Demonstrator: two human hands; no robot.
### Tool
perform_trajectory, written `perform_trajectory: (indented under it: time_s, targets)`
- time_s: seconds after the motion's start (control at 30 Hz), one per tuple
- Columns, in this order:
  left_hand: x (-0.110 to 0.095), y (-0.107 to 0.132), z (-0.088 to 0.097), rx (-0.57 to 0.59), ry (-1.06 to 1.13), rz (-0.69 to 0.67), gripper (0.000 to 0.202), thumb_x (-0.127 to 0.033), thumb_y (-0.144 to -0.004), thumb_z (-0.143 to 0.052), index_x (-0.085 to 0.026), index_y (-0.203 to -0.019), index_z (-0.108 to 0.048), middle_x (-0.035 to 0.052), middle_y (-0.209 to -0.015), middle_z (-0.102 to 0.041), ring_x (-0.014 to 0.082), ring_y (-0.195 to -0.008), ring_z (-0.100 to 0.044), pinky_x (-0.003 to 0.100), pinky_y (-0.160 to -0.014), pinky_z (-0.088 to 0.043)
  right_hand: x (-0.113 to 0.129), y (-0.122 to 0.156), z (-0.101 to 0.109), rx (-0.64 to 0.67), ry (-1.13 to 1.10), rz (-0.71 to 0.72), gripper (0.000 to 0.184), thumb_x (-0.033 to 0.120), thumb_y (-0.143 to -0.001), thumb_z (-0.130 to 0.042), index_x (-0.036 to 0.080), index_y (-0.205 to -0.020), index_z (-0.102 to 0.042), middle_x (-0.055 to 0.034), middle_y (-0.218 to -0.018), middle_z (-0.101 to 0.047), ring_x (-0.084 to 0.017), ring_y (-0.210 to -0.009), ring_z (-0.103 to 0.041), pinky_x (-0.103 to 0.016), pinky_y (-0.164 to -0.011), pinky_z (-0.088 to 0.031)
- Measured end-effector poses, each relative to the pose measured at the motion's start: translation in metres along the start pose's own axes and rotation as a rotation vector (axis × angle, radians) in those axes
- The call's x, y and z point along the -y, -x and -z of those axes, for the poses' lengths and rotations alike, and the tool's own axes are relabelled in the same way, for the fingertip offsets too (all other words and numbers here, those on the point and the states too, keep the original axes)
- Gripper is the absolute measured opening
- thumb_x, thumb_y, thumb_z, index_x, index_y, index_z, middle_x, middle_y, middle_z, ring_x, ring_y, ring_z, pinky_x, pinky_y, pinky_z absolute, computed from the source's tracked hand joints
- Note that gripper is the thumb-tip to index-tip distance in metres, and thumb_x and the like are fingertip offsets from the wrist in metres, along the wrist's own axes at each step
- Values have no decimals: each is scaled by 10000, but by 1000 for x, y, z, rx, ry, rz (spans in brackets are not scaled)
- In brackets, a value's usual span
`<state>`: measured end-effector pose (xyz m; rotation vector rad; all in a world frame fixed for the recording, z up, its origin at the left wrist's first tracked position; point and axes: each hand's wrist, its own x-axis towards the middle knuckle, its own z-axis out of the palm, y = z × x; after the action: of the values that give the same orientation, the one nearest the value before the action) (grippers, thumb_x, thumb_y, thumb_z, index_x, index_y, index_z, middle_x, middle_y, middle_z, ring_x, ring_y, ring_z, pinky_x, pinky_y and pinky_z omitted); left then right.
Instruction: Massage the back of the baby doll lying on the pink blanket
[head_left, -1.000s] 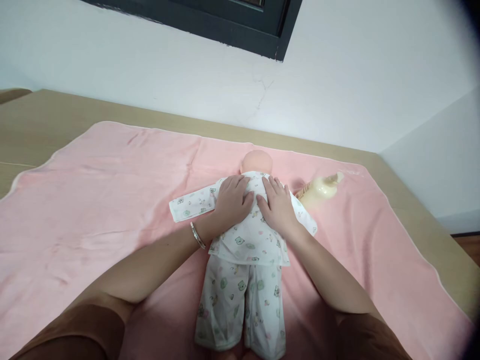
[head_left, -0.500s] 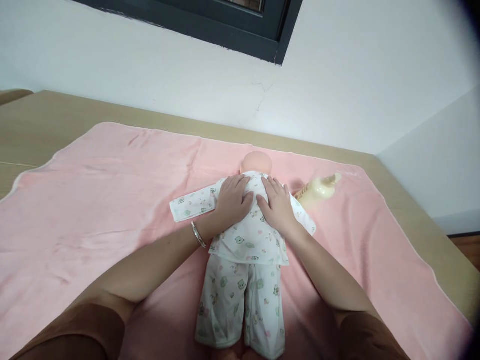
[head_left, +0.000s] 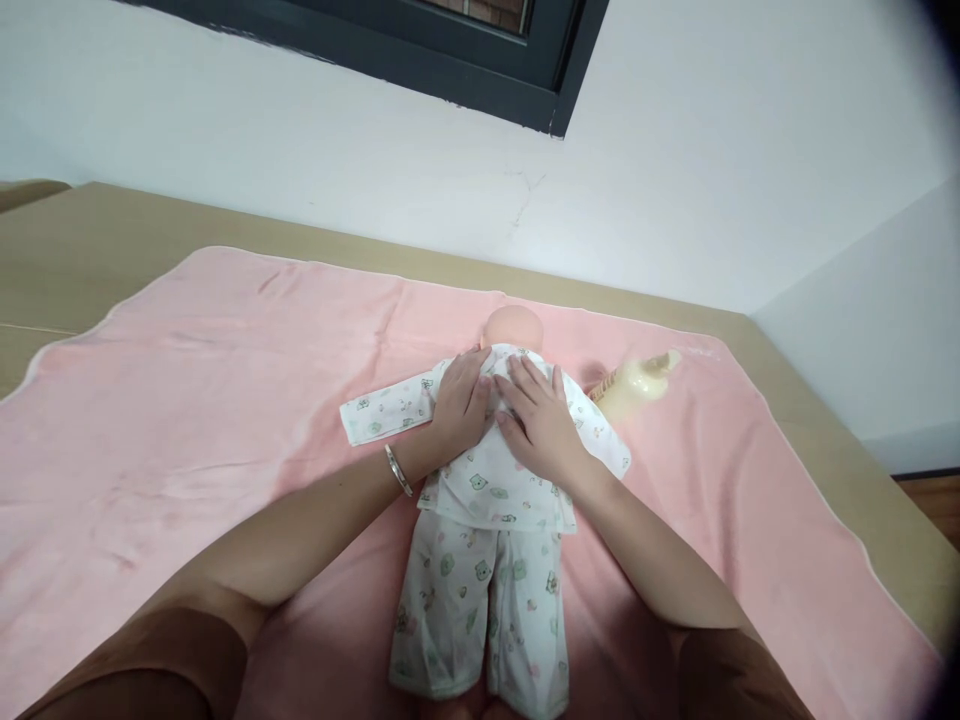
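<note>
Head view showed no closed grip on either side. The left hand (head_left: 461, 400) and the right hand (head_left: 541, 425) both lay open, palms down and fingers loosely spread. They held nothing and pressed on the printed top (head_left: 495, 485) of a doll (head_left: 480, 600). Their fingertips nearly met just below the collar, the right hand's fingers angled toward the left's, with a small ridge of cloth between them.

The doll lay lengthwise in the middle of a pink blanket (head_left: 187, 400). Its bare head (head_left: 514, 327) pointed away from the person and its patterned trousers (head_left: 517, 620) toward them. Whether it lay face up or face down could not be told.

Handling cloth like this seemed best done with flat palms and light, even pressure, so the fabric did not bunch and the doll stayed square on the blanket.

Both forearms reached forward from the lower corners and converged on the doll's upper body, wrists low and elbows turned outward. A thin bracelet (head_left: 396, 470) sat on the left wrist.

One sleeve (head_left: 382, 410) of the top lay flat out to the left. A pale bottle (head_left: 634, 385) rested on its side just beyond the right hand. The blanket covered a tan desk (head_left: 90, 220) against a white wall (head_left: 712, 180), under a dark window frame (head_left: 450, 50).
</note>
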<state>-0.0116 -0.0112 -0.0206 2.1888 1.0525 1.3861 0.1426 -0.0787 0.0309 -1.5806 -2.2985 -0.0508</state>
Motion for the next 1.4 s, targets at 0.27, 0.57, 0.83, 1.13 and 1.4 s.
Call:
perform_trajectory:
  time_s: [0.27, 0.57, 0.83, 1.13, 1.4]
  targets:
    - [0, -1, -1, -5, -5, -4, 522, -424, -1058, -197, -159, -1401, -487, 153, -1407, -583, 241, -1362, -493, 505, -1181, -363, -1, -1, 3, 63, -29, -56, 525, 365, -1002, -390, 173, -1489, -433, -132, -1625, -307, -333, -1524, -212, -699, -1192, -110]
    - [0, -1, 0, 9, -27, 7, 555, -465, -1055, -169, -161, -1385, -495, 151, -1388, -592, 233, -1354, -503, 488, -1182, -363, -3, 0, -2, -4, -37, -59, 557, 366, -981, -415, 163, -1500, -418, -117, -1643, -268, -313, -1538, -171, -621, -1222, -130]
    - [2, -3, -1, 16, -13, 19, 544, -460, -1048, -200, -153, -1373, -509, 154, -1388, -594, 253, -1361, -494, 517, -1180, -362, -2, -2, -6, 47, -24, -77, 555, 354, -990, -433, 175, -1515, -410, -83, -1645, -272, -307, -1538, -167, -600, -1234, -137]
    - [4, -8, -2, 52, -60, 75, 461, -330, -1000, -285, -136, -1329, -544, 149, -1383, -594, 253, -1328, -515, 498, -1169, -389, 41, 27, 14, 120, 222, -93, 586, 338, -1027, -406, 18, -1516, -364, -274, -1577, -327, -413, -1483, -285, -565, -1182, -304]
    - [-4, -21, 17, 314, -161, 7, 496, -379, -1029, -293, -115, -1395, -498, 132, -1558, -428, 280, -1478, -336, 481, -1245, -244, 33, 61, 87, 416, 21, 227, 558, 433, -988, -541, 176, -1478, -467, -150, -1495, -514, -351, -1363, -497, -501, -1117, -419]
